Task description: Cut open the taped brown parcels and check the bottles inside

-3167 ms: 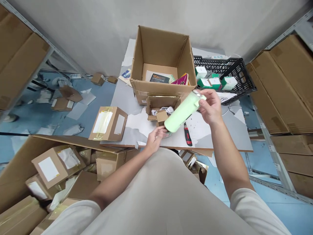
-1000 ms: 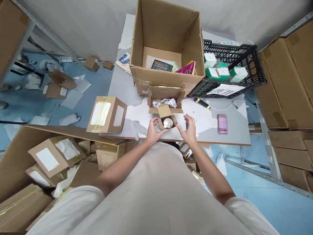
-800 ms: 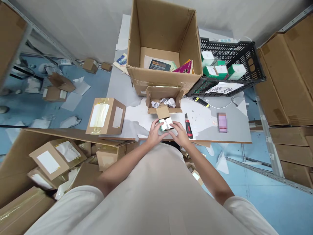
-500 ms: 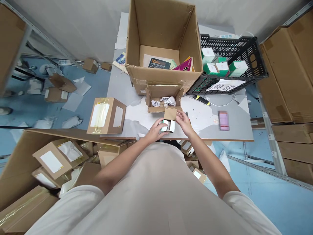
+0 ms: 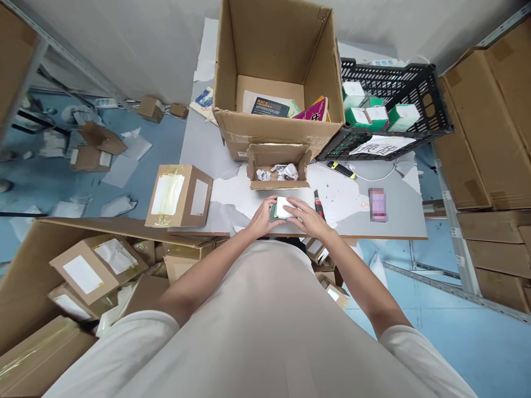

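A small white and green box [image 5: 282, 207] is between my two hands at the table's front edge, its white top facing up. My left hand [image 5: 264, 216] grips the box from the left side. Over its right side and top lie the fingers of my right hand [image 5: 306, 216], holding it too. Just right of that hand lies a red and black utility knife [image 5: 319, 204]. Beyond the hands stands an open shallow carton [image 5: 279, 185] with crumpled paper [image 5: 286, 172] inside.
A large open carton [image 5: 277, 130] with books stands behind. At back right is a black crate [image 5: 440, 119] of green and white boxes. A yellow and black cutter [image 5: 342, 169] and a blurred pink item [image 5: 378, 205] lie rightward; a taped carton [image 5: 178, 196] stands left.
The small box's raised brown flap has been folded down, and its white top now shows. My right hand has come over the box. The red and black knife has come into fuller view.
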`<action>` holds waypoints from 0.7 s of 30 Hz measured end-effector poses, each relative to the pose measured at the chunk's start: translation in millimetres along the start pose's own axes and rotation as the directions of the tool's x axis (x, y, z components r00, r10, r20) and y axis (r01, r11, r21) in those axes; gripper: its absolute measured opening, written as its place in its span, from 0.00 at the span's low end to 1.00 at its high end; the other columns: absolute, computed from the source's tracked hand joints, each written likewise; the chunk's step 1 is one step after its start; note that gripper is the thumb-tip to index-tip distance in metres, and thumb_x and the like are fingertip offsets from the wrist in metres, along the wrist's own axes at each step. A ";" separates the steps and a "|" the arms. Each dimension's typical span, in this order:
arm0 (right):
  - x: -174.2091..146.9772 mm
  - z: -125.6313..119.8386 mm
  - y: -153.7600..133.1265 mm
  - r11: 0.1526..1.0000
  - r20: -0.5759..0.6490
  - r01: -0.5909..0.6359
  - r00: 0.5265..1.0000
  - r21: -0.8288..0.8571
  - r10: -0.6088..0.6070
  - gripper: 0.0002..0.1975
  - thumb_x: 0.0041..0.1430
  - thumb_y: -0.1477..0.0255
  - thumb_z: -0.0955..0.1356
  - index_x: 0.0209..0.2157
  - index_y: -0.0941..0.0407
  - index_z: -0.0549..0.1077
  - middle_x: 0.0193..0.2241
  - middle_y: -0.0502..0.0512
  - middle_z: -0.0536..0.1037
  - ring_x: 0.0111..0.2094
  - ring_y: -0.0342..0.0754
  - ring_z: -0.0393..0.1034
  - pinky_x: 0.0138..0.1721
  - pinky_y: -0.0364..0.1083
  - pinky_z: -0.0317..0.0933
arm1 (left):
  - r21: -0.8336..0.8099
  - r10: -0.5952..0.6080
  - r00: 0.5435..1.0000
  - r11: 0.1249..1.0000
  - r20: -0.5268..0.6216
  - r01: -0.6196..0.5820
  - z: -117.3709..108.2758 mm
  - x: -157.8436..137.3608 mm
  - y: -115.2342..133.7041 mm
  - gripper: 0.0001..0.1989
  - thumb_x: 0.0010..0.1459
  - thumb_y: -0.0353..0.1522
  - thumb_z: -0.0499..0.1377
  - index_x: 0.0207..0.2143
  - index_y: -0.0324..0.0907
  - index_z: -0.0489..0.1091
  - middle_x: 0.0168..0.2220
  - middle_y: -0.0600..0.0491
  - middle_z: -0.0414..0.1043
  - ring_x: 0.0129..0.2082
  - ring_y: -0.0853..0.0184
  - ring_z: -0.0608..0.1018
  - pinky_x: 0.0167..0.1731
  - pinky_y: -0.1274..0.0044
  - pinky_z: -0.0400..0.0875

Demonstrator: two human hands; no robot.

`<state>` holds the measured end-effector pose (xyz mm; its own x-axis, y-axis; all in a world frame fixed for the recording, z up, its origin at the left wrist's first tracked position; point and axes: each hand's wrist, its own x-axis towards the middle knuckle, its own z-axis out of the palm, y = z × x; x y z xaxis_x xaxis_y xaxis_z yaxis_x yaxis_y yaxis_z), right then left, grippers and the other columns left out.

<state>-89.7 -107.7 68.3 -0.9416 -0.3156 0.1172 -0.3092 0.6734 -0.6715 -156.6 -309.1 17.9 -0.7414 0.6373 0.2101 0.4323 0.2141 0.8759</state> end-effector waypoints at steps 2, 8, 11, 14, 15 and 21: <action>0.9 2.7 1.5 0.999 -0.001 -0.010 1.000 -0.047 0.010 0.18 0.63 0.62 0.63 0.51 0.54 0.70 0.58 0.63 0.65 0.63 0.56 0.53 0.61 0.59 0.55 | 0.002 -0.013 1.000 1.000 -0.007 0.013 0.1 1.2 0.0 0.33 0.49 0.44 0.65 0.50 0.44 0.53 0.58 0.38 0.58 0.58 0.54 0.67 0.49 0.62 0.68; 2.8 9.4 -3.7 0.996 -0.044 -0.081 0.996 -0.039 0.079 0.13 0.62 0.63 0.64 0.44 0.53 0.72 0.58 0.61 0.66 0.63 0.56 0.53 0.60 0.61 0.56 | 0.033 -0.014 1.000 0.999 0.005 0.014 -1.5 4.6 2.1 0.33 0.48 0.44 0.66 0.50 0.43 0.52 0.57 0.38 0.60 0.57 0.55 0.67 0.50 0.63 0.68; 0.5 13.5 -5.7 0.994 -0.046 -0.101 0.994 -0.027 0.100 0.12 0.62 0.63 0.63 0.41 0.52 0.73 0.58 0.61 0.65 0.63 0.56 0.52 0.60 0.63 0.55 | 0.047 -0.009 1.000 0.999 0.013 0.009 -2.0 4.5 3.0 0.34 0.47 0.43 0.66 0.50 0.43 0.53 0.56 0.38 0.60 0.57 0.54 0.67 0.51 0.62 0.67; -1.7 13.5 -4.5 0.995 -0.038 -0.104 0.994 -0.008 0.104 0.14 0.58 0.60 0.66 0.42 0.54 0.73 0.62 0.63 0.59 0.65 0.60 0.45 0.60 0.65 0.51 | 0.065 -0.007 0.999 0.998 0.035 0.005 -4.7 4.0 3.6 0.31 0.48 0.41 0.67 0.49 0.43 0.56 0.56 0.39 0.60 0.57 0.55 0.67 0.52 0.62 0.66; -2.1 11.3 -3.4 0.995 -0.028 -0.101 0.994 0.006 0.101 0.17 0.56 0.58 0.68 0.43 0.54 0.73 0.63 0.64 0.56 0.66 0.61 0.43 0.60 0.66 0.50 | 0.073 -0.005 0.999 0.997 0.048 0.001 -6.3 3.9 3.7 0.29 0.48 0.40 0.66 0.48 0.44 0.57 0.56 0.40 0.60 0.57 0.55 0.67 0.53 0.62 0.66; 3.8 -11.8 7.2 0.997 0.152 -0.077 0.986 0.026 0.072 0.25 0.50 0.57 0.72 0.48 0.53 0.69 0.63 0.65 0.53 0.63 0.61 0.53 0.56 0.58 0.58 | 0.108 0.035 0.990 0.993 0.139 -0.050 -15.8 6.4 3.9 0.23 0.51 0.40 0.65 0.46 0.44 0.62 0.57 0.42 0.60 0.57 0.57 0.67 0.54 0.63 0.66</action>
<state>-97.1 -96.1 72.6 -0.9304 -0.3638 -0.0442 -0.2321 0.6784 -0.6970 -167.8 -315.9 29.5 -0.6477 0.7408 0.1780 0.5215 0.2608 0.8124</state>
